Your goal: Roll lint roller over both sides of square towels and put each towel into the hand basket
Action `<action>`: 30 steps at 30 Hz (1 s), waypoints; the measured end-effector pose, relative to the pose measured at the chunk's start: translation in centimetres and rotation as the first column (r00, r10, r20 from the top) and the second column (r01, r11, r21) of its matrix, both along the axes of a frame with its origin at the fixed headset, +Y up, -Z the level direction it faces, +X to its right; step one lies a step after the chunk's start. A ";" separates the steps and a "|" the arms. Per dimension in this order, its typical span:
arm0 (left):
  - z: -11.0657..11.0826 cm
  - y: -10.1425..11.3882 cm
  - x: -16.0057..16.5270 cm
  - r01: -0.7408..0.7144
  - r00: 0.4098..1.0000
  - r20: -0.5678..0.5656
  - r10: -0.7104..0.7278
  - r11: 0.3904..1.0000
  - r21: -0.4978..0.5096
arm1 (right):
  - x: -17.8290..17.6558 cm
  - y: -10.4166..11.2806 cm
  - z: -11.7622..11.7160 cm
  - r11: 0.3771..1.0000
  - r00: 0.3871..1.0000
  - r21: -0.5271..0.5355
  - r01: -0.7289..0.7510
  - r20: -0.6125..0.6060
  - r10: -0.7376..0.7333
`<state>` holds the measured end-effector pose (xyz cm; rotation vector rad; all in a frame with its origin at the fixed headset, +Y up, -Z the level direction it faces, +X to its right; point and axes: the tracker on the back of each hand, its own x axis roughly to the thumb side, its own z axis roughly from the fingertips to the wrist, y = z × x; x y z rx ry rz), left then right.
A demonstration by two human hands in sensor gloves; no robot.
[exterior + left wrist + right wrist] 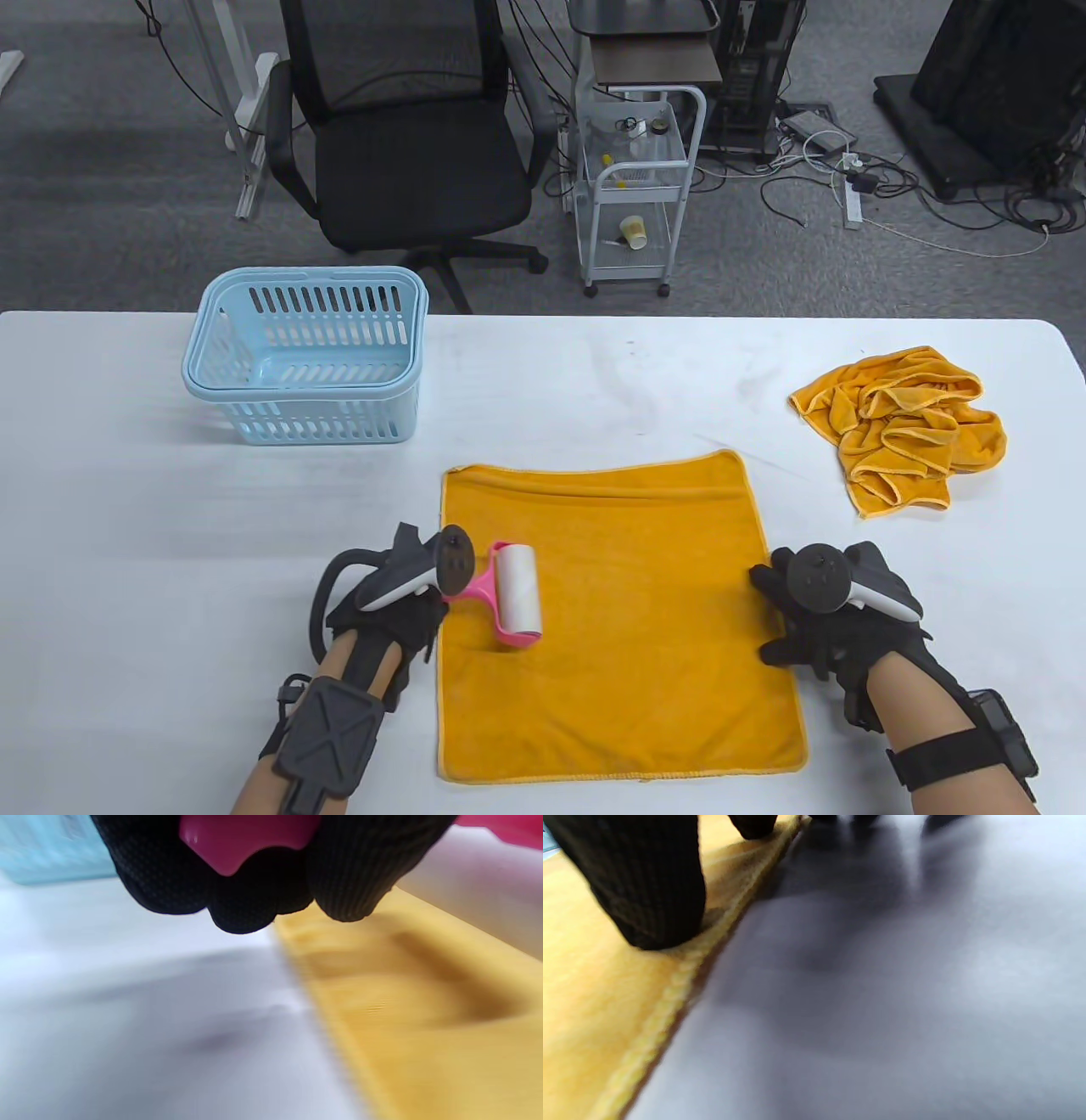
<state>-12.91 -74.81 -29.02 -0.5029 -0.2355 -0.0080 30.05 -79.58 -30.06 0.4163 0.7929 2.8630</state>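
At table centre the flat towel [615,615] lies soft and limp, likely to bunch; the right hand [836,615] presses its 3 o'clock edge, fingers straight. Basket [305,369] at 10 o'clock. The left hand [386,598] grips the light roller [513,594] by its stiff handle.

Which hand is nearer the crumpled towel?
Right. The right hand rests at the flat towel's right edge, below the crumpled towel; the left hand holds the lint roller at the opposite edge.
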 end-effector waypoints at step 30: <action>1.6 -1.2 -9.6 0.106 0.982 -0.149 -0.114 0.992 -0.063 | 0.0 0.0 0.0 1.000 1.000 -0.001 0.000 -0.001 0.000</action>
